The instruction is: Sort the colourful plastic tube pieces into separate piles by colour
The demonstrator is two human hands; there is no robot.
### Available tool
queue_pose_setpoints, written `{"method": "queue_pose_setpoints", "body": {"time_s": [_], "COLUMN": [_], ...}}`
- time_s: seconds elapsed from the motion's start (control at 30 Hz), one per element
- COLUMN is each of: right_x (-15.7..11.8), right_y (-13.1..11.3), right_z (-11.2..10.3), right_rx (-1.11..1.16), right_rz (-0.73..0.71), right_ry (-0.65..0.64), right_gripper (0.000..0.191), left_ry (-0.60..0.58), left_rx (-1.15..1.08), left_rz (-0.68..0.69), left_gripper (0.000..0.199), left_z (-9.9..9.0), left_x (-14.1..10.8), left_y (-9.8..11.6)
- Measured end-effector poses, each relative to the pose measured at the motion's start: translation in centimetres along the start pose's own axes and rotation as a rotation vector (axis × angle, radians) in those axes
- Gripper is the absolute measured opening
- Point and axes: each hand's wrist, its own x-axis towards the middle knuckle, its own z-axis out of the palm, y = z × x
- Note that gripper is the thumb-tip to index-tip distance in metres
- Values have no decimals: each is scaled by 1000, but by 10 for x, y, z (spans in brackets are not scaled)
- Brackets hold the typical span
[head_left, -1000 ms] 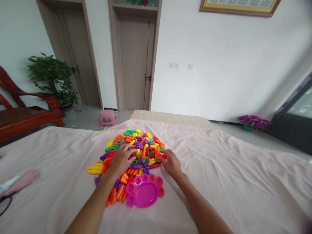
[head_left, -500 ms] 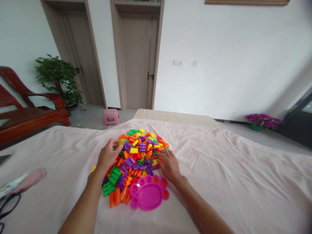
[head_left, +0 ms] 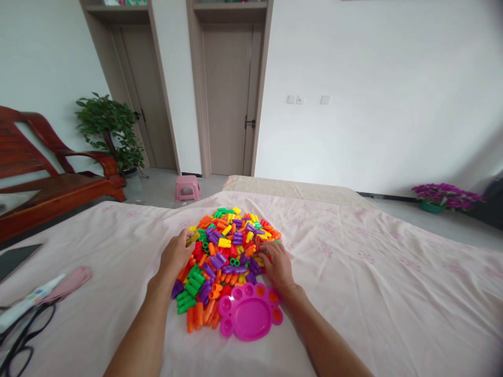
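Note:
A heap of plastic pieces (head_left: 224, 269) in orange, purple, green, yellow and red lies on the cloth-covered table. At the heap's upper left edge, my left hand (head_left: 178, 254) is closed on a yellow piece (head_left: 193, 239). My right hand (head_left: 277, 263) reaches into the right side, fingers curled round a red piece (head_left: 258, 242) that is partly hidden. A magenta paw-shaped tray (head_left: 252, 318) rests against the near edge of the heap, with orange showing in several of its small round wells.
Black-framed glasses (head_left: 24, 348), a white stick-like device (head_left: 33, 301) and a pink pouch (head_left: 75, 281) lie at the left, near a dark flat object (head_left: 18, 260). Beyond the table stand a pink stool (head_left: 187, 188) and a wooden bench (head_left: 66, 183).
The view has turned slightly left, so everything appears farther right. The yellow piece in my left hand has tilted and moved to the heap's outer edge. My right fingers have drawn closer together.

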Motion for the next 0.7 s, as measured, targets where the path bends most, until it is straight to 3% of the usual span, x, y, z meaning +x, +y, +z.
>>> {"method": "queue_pose_setpoints", "body": {"time_s": [0.1,0.2,0.43,0.57,0.7], "right_x": [-2,-3,-5,-9,-10], "right_y": [3,-2,-36,-46,-49], "right_z": [1,-1,-9,-4,-4], "right_rx": [97,138,101,49,56], "right_rz": [74,65,-299,-427,-462], "right_ry": [126,175,61,1,-5], "right_gripper": [14,15,14,17,17], "left_ry": [-37,-19,-186,-370,-338], "left_rx": [-49,-292,-982,-1130,-1092], "left_rz": [-42,-42,63,96,104], "left_gripper": [28,32,45,47,47], "left_z": [-6,-10,3,19,25], "left_x": [1,-1,-32,-55,-57], "left_y": [-2,11,94,125,128]}}
